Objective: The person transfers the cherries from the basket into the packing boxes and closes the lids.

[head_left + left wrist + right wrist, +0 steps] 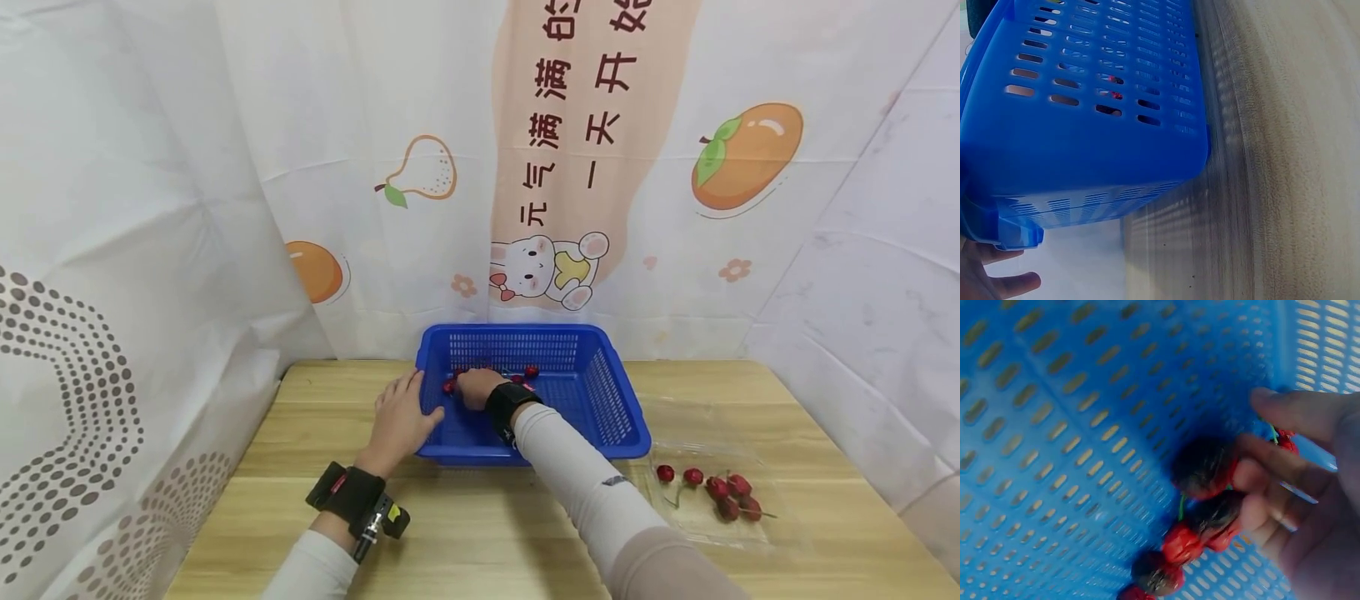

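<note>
A blue plastic basket [480, 454] with slotted walls stands on the wooden table. My left hand [405, 417] rests at its left rim, thumb over the edge, and in the left wrist view straight fingers [1016, 284] show beside the rim corner. Inside the basket, my right hand [478, 388] reaches down to red cherries on the slotted floor. The right wrist view shows a dark red cherry [1204, 467] right at the fingertips, the thumb [1297, 412] held apart from the fingers. More cherries [1182, 544] lie in a row below it, some with green stems.
Right of the basket lies a clear plastic tray [697, 533] holding several cherries [727, 497] with stems. Its transparent lid part [675, 417] extends behind. A printed curtain [420, 275] hangs behind the table [315, 417], with white cloth at both sides.
</note>
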{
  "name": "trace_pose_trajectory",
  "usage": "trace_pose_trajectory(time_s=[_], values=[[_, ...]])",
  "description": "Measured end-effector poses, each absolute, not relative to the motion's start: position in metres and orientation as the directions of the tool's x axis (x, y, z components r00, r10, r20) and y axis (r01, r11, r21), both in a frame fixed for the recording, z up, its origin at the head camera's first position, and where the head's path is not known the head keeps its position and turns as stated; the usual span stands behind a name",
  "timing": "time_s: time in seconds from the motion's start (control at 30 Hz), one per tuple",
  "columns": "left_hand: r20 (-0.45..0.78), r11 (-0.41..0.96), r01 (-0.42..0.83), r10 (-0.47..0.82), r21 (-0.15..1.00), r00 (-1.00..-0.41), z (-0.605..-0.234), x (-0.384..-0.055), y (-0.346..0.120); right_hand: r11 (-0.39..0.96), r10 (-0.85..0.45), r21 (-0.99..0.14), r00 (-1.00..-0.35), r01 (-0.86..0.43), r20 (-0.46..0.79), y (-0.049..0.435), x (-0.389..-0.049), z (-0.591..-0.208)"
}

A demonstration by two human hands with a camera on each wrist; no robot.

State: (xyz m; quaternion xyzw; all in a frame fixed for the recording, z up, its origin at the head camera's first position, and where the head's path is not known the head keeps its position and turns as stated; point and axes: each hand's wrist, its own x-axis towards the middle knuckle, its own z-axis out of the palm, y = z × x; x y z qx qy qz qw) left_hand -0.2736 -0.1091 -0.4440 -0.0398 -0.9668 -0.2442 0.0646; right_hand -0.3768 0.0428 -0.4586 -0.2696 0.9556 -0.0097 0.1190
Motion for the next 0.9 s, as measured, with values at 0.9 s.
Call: trace_pose_trajectory(time_s=[0.9], values=[[0.141, 0.874, 0.114, 0.053, 0.472, -0.989, -0.446, -0.274, -0.11, 0.781, -0.565, -0.353, -0.824, -0.515, -0.047, 0.058, -0.376, -0.429]])
